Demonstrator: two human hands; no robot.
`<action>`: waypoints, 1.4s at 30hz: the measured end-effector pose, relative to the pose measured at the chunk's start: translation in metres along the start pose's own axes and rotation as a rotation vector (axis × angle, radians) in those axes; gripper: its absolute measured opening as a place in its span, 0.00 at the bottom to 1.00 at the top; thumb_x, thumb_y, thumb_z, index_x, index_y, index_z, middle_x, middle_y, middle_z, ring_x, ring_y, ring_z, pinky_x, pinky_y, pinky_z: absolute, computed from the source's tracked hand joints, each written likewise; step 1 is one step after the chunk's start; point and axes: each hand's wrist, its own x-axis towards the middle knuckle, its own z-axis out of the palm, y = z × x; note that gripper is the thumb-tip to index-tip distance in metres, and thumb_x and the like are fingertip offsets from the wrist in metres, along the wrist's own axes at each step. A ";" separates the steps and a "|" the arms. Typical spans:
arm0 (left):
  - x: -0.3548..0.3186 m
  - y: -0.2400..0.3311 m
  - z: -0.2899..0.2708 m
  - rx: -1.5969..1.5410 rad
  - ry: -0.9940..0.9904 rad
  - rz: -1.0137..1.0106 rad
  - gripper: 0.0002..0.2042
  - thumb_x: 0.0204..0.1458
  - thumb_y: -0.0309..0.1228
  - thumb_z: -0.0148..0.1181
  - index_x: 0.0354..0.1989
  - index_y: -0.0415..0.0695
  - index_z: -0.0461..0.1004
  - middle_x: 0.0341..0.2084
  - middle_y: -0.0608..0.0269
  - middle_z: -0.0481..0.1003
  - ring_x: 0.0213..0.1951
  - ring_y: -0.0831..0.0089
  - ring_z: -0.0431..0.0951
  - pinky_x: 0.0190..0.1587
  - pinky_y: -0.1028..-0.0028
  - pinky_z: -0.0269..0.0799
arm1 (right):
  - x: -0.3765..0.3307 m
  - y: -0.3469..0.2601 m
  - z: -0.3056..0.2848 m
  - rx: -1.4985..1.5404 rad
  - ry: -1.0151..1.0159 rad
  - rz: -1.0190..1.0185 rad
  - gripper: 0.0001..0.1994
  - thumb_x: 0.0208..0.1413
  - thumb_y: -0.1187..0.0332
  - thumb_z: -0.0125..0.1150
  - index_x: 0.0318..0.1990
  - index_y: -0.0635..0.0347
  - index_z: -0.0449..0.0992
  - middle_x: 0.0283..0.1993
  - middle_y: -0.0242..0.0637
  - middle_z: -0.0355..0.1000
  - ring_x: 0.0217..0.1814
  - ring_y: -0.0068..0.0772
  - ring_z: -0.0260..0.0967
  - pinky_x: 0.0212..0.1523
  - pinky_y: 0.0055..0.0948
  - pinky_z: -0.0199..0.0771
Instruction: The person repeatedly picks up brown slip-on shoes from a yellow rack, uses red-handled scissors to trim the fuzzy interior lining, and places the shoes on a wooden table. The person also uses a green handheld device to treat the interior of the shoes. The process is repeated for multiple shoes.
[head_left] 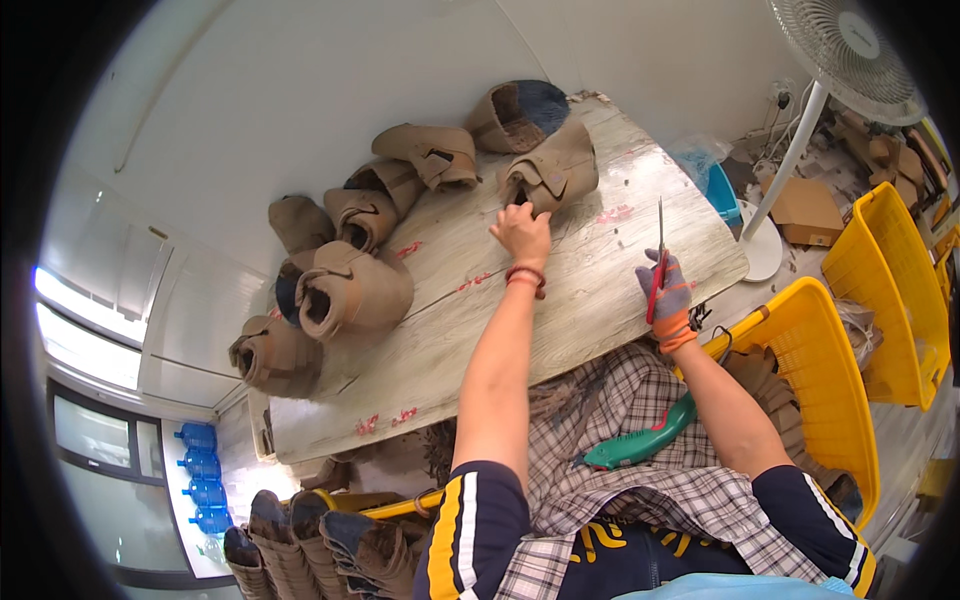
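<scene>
My bare left hand (523, 236) reaches across the table, its fingers closed on the near edge of a tan boot (560, 165) with a flap and a dark opening. My right hand (672, 292), in a grey and orange glove, is closed around the red handles of scissors (659, 268). Their blades point up and away from me, apart from the boot. Several similar tan boots, some with dark fuzzy lining, stand along the table's far left side, the nearest being one boot (355, 290). On my checked apron (640, 390) lies a green handheld power tool (640, 437).
The worn wooden table (460, 340) has reddish marks. A yellow basket (825, 370) with tan pieces stands at my right, another yellow basket (890, 300) beyond it. A white fan (800, 150) rises behind the table's right end. More boots (310, 540) stand at lower left.
</scene>
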 end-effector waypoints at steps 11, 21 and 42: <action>-0.170 -0.034 -0.218 -1.317 -0.003 -0.298 0.05 0.60 0.24 0.50 0.42 0.37 0.67 0.42 0.65 0.73 0.43 0.82 0.70 0.51 0.78 0.65 | -0.035 -0.044 0.082 0.147 -0.283 -0.048 0.19 0.51 0.63 0.69 0.48 0.57 0.73 0.37 0.32 0.75 0.35 0.21 0.69 0.37 0.20 0.72; -0.219 -0.091 -0.182 -0.474 0.003 -0.489 0.09 0.54 0.26 0.55 0.39 0.33 0.69 0.34 0.57 0.75 0.37 0.71 0.72 0.43 0.71 0.69 | -0.101 -0.022 0.177 -0.546 -0.567 0.085 0.28 0.48 0.52 0.66 0.50 0.63 0.72 0.37 0.46 0.76 0.36 0.41 0.74 0.36 0.35 0.71; -0.245 -0.070 -0.221 -1.752 0.322 -0.687 0.18 0.50 0.28 0.62 0.50 0.37 0.71 0.43 0.61 0.75 0.45 0.72 0.74 0.50 0.71 0.69 | 0.114 -0.024 -0.018 -1.816 -0.667 -0.227 0.23 0.62 0.57 0.43 0.58 0.62 0.67 0.61 0.48 0.65 0.63 0.46 0.63 0.61 0.37 0.61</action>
